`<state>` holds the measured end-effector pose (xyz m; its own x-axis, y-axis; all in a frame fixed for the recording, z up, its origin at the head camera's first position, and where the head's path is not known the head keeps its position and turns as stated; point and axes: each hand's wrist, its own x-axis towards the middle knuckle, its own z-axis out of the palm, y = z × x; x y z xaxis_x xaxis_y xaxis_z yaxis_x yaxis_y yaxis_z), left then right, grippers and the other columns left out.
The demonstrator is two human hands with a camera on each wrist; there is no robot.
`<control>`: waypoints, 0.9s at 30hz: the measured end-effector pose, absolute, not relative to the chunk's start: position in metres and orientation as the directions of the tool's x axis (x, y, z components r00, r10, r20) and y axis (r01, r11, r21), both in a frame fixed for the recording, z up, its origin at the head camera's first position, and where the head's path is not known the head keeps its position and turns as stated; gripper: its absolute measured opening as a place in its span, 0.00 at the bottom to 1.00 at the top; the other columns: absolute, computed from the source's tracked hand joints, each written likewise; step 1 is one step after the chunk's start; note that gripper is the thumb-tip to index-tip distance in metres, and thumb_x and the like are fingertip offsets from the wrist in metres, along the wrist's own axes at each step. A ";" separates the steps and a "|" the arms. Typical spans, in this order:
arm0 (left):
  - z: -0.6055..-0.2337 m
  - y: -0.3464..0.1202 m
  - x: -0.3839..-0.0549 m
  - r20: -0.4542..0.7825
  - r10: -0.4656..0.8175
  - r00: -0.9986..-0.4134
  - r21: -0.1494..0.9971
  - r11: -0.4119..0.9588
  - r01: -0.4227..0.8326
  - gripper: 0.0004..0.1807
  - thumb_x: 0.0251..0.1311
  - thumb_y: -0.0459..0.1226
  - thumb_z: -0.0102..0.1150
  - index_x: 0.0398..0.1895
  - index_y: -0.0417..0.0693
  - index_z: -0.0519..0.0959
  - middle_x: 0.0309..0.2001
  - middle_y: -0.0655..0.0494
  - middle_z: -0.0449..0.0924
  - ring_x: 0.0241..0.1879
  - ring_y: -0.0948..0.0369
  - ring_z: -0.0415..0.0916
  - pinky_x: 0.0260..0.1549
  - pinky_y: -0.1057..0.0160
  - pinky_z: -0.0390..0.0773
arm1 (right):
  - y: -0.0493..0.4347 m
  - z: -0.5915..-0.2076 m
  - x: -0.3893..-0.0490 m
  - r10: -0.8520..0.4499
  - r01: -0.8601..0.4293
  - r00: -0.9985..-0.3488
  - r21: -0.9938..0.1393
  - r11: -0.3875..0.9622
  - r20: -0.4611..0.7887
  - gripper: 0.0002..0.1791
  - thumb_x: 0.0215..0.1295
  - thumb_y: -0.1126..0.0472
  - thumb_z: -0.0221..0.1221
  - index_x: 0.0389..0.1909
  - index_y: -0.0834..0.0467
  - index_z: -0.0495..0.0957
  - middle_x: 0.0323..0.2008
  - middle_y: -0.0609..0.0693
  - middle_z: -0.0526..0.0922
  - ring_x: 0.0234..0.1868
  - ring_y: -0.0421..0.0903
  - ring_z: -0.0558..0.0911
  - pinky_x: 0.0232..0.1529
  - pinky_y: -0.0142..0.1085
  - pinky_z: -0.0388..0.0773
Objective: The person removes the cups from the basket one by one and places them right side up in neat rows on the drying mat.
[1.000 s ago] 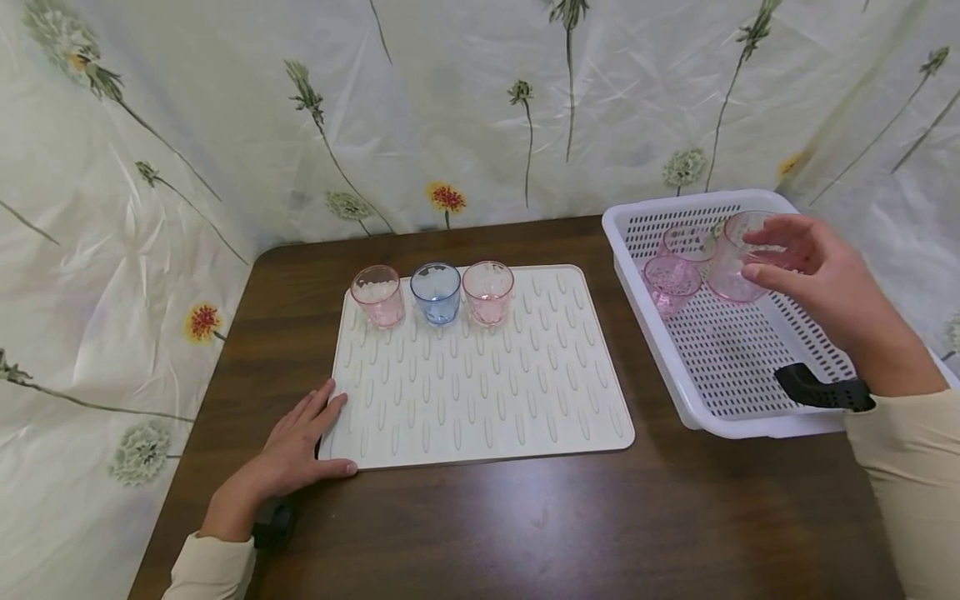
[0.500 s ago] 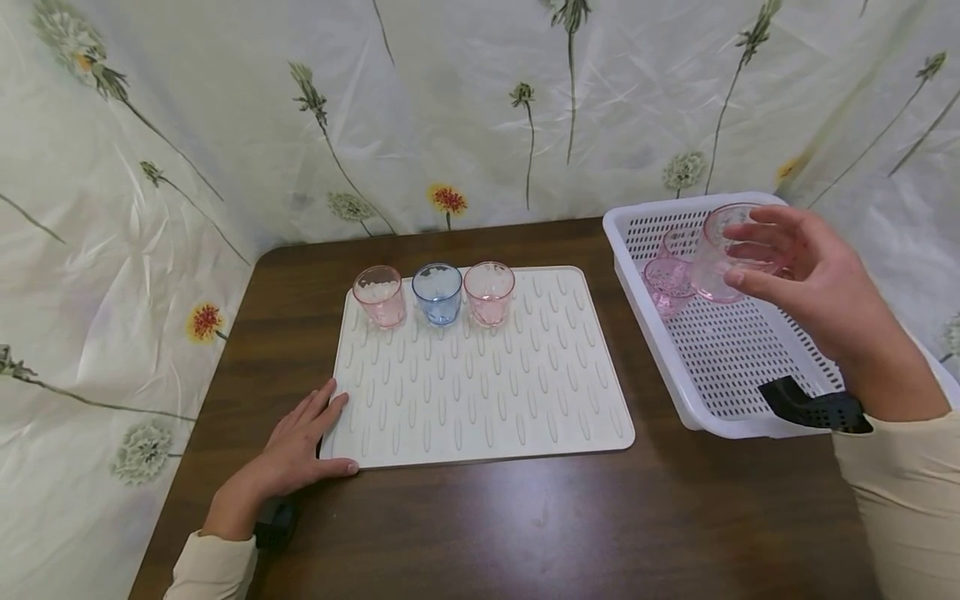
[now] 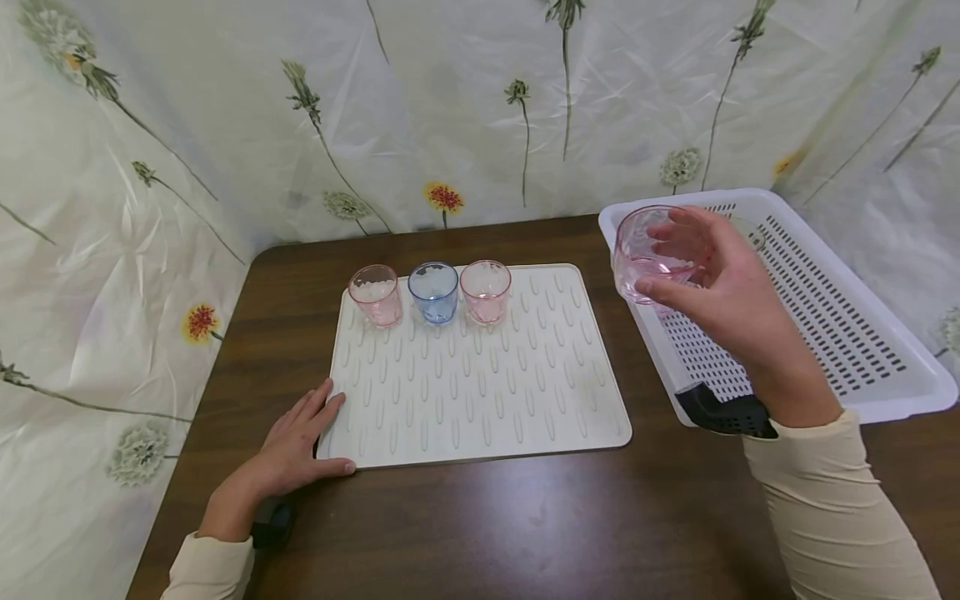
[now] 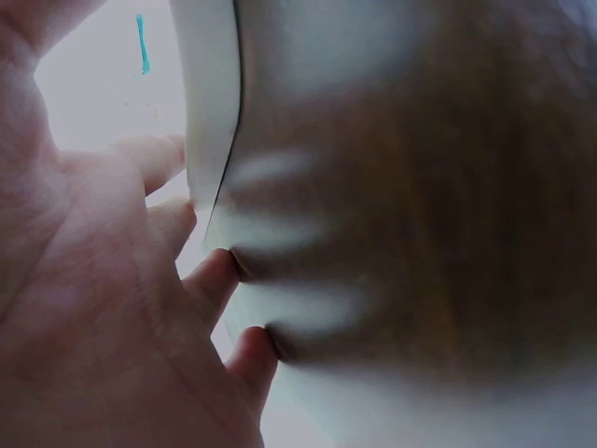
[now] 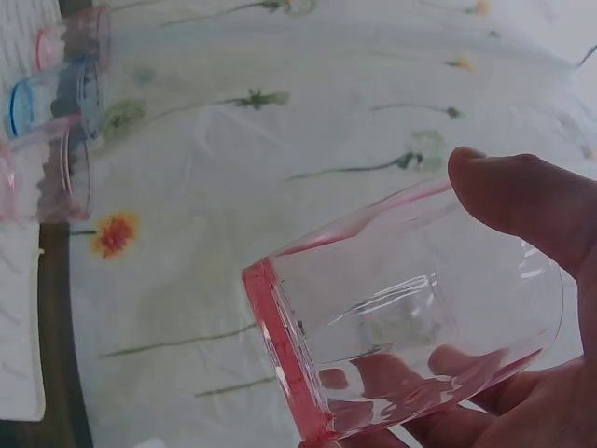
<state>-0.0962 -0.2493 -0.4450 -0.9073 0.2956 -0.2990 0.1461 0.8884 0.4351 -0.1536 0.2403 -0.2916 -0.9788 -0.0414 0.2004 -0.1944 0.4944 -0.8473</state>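
Note:
My right hand grips a clear pink-tinted glass above the left side of the white basket. In the right wrist view the thumb and fingers curl round this glass, which is tilted on its side there. My left hand rests with spread fingers at the left edge of the white ridged mat; its fingertips touch the table and mat edge. Along the mat's back edge stand a pink glass, a blue glass and another pink glass.
A dark wooden table lies under the mat and basket. Behind it hangs a flower-printed curtain. The far left part of the basket is mostly hidden by my right hand and the held glass.
My right hand has carried the held glass leftward from over the basket's interior to its left rim. The left hand and the glasses on the mat have stayed put.

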 end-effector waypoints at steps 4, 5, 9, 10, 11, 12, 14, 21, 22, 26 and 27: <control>-0.444 -0.249 -0.096 -0.307 0.288 -0.907 0.438 0.889 0.134 0.58 0.51 0.60 0.68 0.78 0.43 0.52 0.81 0.39 0.37 0.77 0.34 0.39 0.68 0.27 0.47 | 0.216 -0.296 -0.158 -0.071 -0.189 -0.982 -0.851 0.491 0.177 0.42 0.60 0.59 0.69 0.73 0.47 0.60 0.63 0.47 0.74 0.54 0.38 0.75 0.45 0.22 0.74; -0.444 -0.249 -0.096 -0.308 0.288 -0.907 0.439 0.888 0.133 0.58 0.51 0.60 0.68 0.78 0.43 0.52 0.81 0.39 0.37 0.77 0.34 0.39 0.68 0.27 0.47 | 0.210 -0.297 -0.159 -0.078 -0.194 -0.981 -0.849 0.492 0.179 0.42 0.59 0.59 0.70 0.73 0.47 0.60 0.63 0.48 0.74 0.55 0.39 0.75 0.47 0.23 0.73; -0.442 -0.248 -0.096 -0.312 0.288 -0.905 0.440 0.888 0.131 0.58 0.52 0.60 0.68 0.78 0.43 0.52 0.81 0.39 0.37 0.77 0.35 0.39 0.68 0.27 0.47 | 0.195 -0.300 -0.162 -0.097 -0.233 -0.972 -0.849 0.474 0.213 0.44 0.58 0.59 0.70 0.73 0.50 0.59 0.64 0.52 0.75 0.58 0.43 0.75 0.51 0.25 0.70; -0.442 -0.248 -0.096 -0.308 0.291 -0.906 0.439 0.888 0.136 0.58 0.52 0.60 0.68 0.78 0.43 0.52 0.81 0.39 0.38 0.77 0.35 0.39 0.68 0.27 0.47 | 0.192 -0.301 -0.163 -0.100 -0.244 -0.970 -0.853 0.461 0.223 0.44 0.58 0.60 0.70 0.73 0.50 0.59 0.64 0.53 0.75 0.58 0.43 0.75 0.51 0.25 0.70; -0.441 -0.248 -0.096 -0.306 0.292 -0.906 0.437 0.888 0.139 0.58 0.52 0.60 0.68 0.78 0.43 0.52 0.81 0.39 0.38 0.77 0.34 0.40 0.68 0.27 0.48 | 0.188 -0.301 -0.164 -0.102 -0.254 -0.967 -0.857 0.448 0.234 0.44 0.58 0.61 0.70 0.73 0.51 0.60 0.64 0.54 0.75 0.58 0.43 0.75 0.50 0.25 0.70; -0.441 -0.248 -0.096 -0.304 0.292 -0.907 0.436 0.889 0.140 0.57 0.51 0.59 0.68 0.78 0.43 0.52 0.80 0.39 0.38 0.77 0.34 0.40 0.68 0.27 0.48 | 0.185 -0.302 -0.166 -0.104 -0.254 -0.967 -0.865 0.433 0.232 0.43 0.58 0.60 0.70 0.73 0.52 0.60 0.64 0.54 0.75 0.57 0.42 0.75 0.49 0.25 0.70; -0.440 -0.248 -0.096 -0.300 0.293 -0.908 0.429 0.891 0.145 0.57 0.51 0.59 0.69 0.78 0.43 0.53 0.80 0.38 0.39 0.77 0.34 0.40 0.68 0.27 0.49 | 0.177 -0.303 -0.172 -0.105 -0.247 -0.969 -0.877 0.412 0.224 0.43 0.58 0.59 0.69 0.73 0.51 0.60 0.64 0.53 0.75 0.51 0.42 0.76 0.45 0.25 0.71; -0.440 -0.248 -0.096 -0.304 0.295 -0.906 0.425 0.893 0.148 0.57 0.52 0.60 0.68 0.78 0.42 0.53 0.80 0.38 0.40 0.76 0.34 0.42 0.68 0.27 0.51 | 0.158 -0.329 -0.196 -0.093 -0.189 -0.982 -0.904 0.382 0.166 0.43 0.59 0.57 0.69 0.73 0.54 0.58 0.65 0.53 0.73 0.54 0.47 0.75 0.48 0.32 0.73; -0.441 -0.248 -0.096 -0.303 0.296 -0.906 0.426 0.892 0.150 0.57 0.52 0.60 0.68 0.78 0.42 0.53 0.80 0.38 0.40 0.76 0.34 0.42 0.68 0.27 0.51 | 0.157 -0.334 -0.198 -0.090 -0.182 -0.983 -0.902 0.391 0.159 0.43 0.59 0.57 0.69 0.73 0.54 0.58 0.65 0.54 0.73 0.56 0.49 0.75 0.49 0.34 0.72; -0.442 -0.249 -0.096 -0.303 0.294 -0.906 0.434 0.890 0.144 0.57 0.52 0.60 0.68 0.78 0.42 0.53 0.80 0.38 0.39 0.77 0.34 0.41 0.68 0.27 0.49 | 0.155 -0.346 -0.205 -0.086 -0.165 -0.986 -0.903 0.398 0.142 0.44 0.59 0.57 0.68 0.73 0.56 0.57 0.66 0.56 0.72 0.62 0.54 0.73 0.53 0.39 0.72; -0.442 -0.249 -0.096 -0.305 0.292 -0.907 0.436 0.889 0.139 0.57 0.52 0.60 0.68 0.78 0.42 0.53 0.80 0.39 0.39 0.77 0.34 0.40 0.68 0.27 0.49 | 0.154 -0.348 -0.207 -0.080 -0.158 -0.987 -0.900 0.407 0.137 0.44 0.59 0.56 0.69 0.73 0.56 0.57 0.66 0.55 0.72 0.62 0.54 0.74 0.52 0.40 0.72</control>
<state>-0.0964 -0.2488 -0.4422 -0.9065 0.2919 -0.3050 0.1395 0.8890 0.4361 -0.2067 0.1545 -0.3481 -0.9874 -0.0796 0.1369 -0.1576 0.4073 -0.8996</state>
